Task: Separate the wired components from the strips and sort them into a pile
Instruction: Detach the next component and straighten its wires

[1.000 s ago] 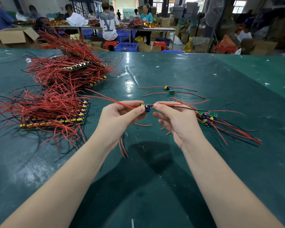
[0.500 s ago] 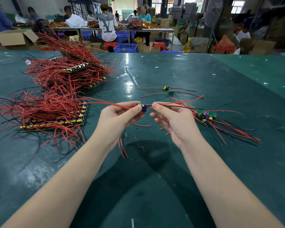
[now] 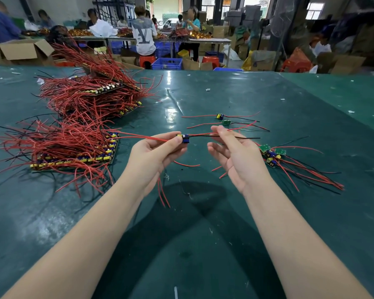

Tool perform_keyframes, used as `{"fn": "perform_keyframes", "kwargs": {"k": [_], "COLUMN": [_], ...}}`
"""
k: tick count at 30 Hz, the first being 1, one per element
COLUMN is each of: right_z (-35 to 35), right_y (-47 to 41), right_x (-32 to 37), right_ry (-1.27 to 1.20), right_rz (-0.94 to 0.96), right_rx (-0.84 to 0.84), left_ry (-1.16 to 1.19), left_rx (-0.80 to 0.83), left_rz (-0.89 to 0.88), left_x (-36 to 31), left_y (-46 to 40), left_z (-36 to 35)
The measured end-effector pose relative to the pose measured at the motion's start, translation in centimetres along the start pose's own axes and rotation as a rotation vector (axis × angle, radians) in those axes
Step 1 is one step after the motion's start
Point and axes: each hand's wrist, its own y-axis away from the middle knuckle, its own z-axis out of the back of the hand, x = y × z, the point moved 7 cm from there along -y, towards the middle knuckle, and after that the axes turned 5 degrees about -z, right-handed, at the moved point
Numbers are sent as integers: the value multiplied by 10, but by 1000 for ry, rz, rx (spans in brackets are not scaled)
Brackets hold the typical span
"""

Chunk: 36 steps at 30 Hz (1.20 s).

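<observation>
Two hands met above the green surface (image 3: 203, 244): left hand (image 3: 153, 156) pinched the freed wired component (image 3: 185, 138); right hand (image 3: 235, 156) pinched its black lead. Best laid parallel onto the right-side pile (image 3: 272, 156).

Bright daylight from windows (image 3: 313, 9) at back, glare on table (image 3: 171, 100) center; wide-angle bend at edges, bkgd soft.

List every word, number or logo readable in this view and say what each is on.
"Y": a large pale letter-like mark on the back of the grey T-shirt of a person seated at the far table; any overlapping second letter cannot be made out.
Separated module held in the left hand: markings too small.
Strips and cardboard boxes: no legible print.
</observation>
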Motion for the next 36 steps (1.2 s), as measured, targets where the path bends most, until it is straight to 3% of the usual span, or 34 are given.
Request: {"fn": "perform_keyframes", "kwargs": {"k": [9, 18, 29, 36], "right_z": [-1, 3, 14, 6], "right_y": [-4, -7, -11, -8], "right_x": [7, 14, 6, 11], "right_ry": [-104, 76, 212, 70], "right_rz": [-19, 127, 131, 118], "right_rx": [159, 119, 7, 103], "left_ry": [-8, -27, -431, -218], "left_rx": [-20, -14, -59, -113], "left_rz": [40, 73, -159, -37], "left_x": [0, 2, -9, -4], "left_y": [-1, -1, 0, -4], "left_z": [3, 4, 9, 17]}}
